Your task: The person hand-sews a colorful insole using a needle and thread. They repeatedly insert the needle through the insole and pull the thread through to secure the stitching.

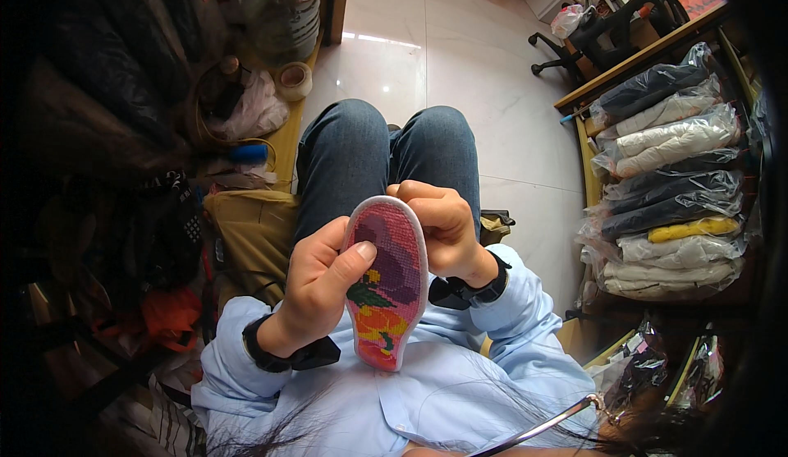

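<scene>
An embroidered insole (381, 327) with a white bound edge stands upright before my chest, its stitched face towards me. Pink and purple stitching fills the wide upper part; orange and yellow flowers with green leaves fill the narrow lower part. My left hand (323, 272) grips its left side, the thumb pressed on the face and the other fingers behind. At the upper right edge, my right hand (440, 223) has its fingers curled in, close against the white binding. Its fingertips are partly hidden behind the insole, so whether they pinch something small cannot be told.
Clothes in clear plastic bags (671, 210) are stacked on a shelf to the right. On the left wooden shelf (295, 149) stand a large plastic bottle (289, 20), a tape roll (294, 81) and a basket (200, 121). A wheeled office chair (597, 44) stands beyond the tiled floor (492, 75).
</scene>
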### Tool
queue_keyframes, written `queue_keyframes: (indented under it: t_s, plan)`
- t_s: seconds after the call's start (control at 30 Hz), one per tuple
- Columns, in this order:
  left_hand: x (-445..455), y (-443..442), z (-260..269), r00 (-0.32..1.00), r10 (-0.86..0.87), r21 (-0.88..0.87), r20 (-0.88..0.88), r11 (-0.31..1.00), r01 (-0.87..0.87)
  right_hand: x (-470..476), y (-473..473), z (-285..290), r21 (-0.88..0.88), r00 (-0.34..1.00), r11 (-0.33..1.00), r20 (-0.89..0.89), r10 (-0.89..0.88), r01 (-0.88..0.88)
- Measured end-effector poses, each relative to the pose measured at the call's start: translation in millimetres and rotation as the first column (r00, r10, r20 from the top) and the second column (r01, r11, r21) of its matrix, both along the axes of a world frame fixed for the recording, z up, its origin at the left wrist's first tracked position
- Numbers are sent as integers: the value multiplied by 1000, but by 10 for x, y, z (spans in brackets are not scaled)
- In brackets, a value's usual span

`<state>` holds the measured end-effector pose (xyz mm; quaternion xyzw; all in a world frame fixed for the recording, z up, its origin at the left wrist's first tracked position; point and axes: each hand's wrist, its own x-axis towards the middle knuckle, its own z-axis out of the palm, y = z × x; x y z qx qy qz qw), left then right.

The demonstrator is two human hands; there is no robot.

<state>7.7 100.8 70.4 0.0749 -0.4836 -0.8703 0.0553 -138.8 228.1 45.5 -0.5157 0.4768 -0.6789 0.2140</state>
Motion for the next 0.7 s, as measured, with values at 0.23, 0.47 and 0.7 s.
queue_keyframes:
  t_s: [0.23, 0.47, 0.7]
  plan:
    - [3, -38, -27, 999, 35, -84, 24, 996, -32, -11, 3, 50, 87, 989, 992, -124, -81, 92]
    - [-6, -30, -46, 992, 123, -163, 11, 979, -120, 113, 6, 135, 121, 997, 991, 49, -66, 60]
    - [-47, -73, -47, 975, 221, -204, 6, 955, -215, 126, 51, 300, 257, 965, 932, -120, -233, 257]
